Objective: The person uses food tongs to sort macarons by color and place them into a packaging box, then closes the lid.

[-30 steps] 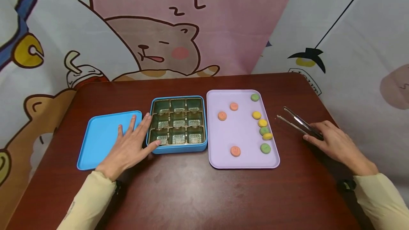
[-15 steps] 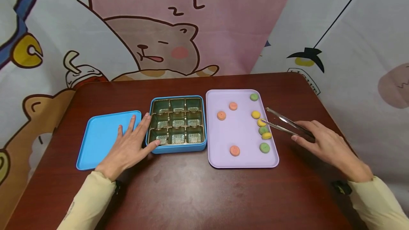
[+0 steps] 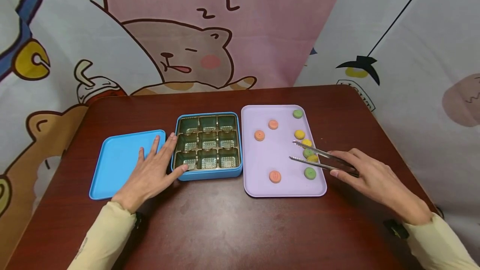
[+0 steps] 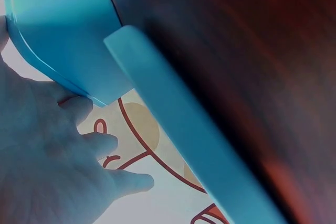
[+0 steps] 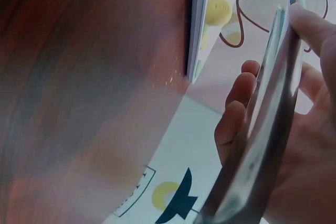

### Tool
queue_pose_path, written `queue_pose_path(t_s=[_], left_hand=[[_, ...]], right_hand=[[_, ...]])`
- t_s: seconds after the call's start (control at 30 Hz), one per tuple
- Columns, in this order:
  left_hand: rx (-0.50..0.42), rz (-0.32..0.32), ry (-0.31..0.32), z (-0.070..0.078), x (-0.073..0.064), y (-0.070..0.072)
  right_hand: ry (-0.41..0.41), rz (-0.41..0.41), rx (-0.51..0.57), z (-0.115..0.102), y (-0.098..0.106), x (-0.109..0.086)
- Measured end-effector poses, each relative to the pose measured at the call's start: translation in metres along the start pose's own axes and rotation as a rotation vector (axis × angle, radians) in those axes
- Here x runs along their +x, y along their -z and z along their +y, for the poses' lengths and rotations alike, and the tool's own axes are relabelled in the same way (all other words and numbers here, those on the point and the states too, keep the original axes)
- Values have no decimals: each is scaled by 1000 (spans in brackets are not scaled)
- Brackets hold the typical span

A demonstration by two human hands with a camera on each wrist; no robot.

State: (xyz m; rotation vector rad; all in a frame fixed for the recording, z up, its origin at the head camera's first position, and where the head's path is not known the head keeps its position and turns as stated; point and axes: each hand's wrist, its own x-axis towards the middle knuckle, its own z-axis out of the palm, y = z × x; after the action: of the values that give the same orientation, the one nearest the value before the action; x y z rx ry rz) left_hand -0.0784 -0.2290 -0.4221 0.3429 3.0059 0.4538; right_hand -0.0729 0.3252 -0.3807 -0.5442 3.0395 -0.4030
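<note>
My right hand (image 3: 371,176) grips metal tongs (image 3: 333,157) near their rear, thumb on one arm and fingers on the other, as the right wrist view also shows. The parted tips of the tongs reach over the right side of a lilac tray (image 3: 258,157). Under and around them lie green, yellow and orange button-like discs, among them a yellow one (image 3: 299,134), a green one (image 3: 310,173) and an orange one (image 3: 275,176). My left hand (image 3: 151,174), fingers spread, rests on the left edge of a blue box (image 3: 210,174) with a gold divided insert of several compartments.
A blue lid (image 3: 116,166) lies on the table left of the box, partly beneath my left hand. The brown table (image 3: 221,228) stands against a cartoon-printed cloth (image 3: 270,32). Box and tray sit almost edge to edge.
My right hand has carried the tongs leftward from the table at the right to above the tray's discs, and the tips have spread wider. The left hand stays in place.
</note>
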Motion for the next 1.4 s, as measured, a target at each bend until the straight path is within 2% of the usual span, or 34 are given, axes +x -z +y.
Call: queue_pose_path(t_s=[0.13,0.37,0.57,0.9,1.4], left_hand=[[0,2,2,-1,-1,0],[-2,6,5,-2,-2,0],[0,8,4,-2,-3,0],[0,8,-2,-2,-3,0],[11,4,-3,0,-1,1]], right_hand=[[23,-12,-6,-7,-4,-1],[66,35,-14,-14,-15,-4],[72,-4,-27,-20,-20,-3],[192,13,-124,-23,-27,0],[230,11,-143,-25,-27,4]])
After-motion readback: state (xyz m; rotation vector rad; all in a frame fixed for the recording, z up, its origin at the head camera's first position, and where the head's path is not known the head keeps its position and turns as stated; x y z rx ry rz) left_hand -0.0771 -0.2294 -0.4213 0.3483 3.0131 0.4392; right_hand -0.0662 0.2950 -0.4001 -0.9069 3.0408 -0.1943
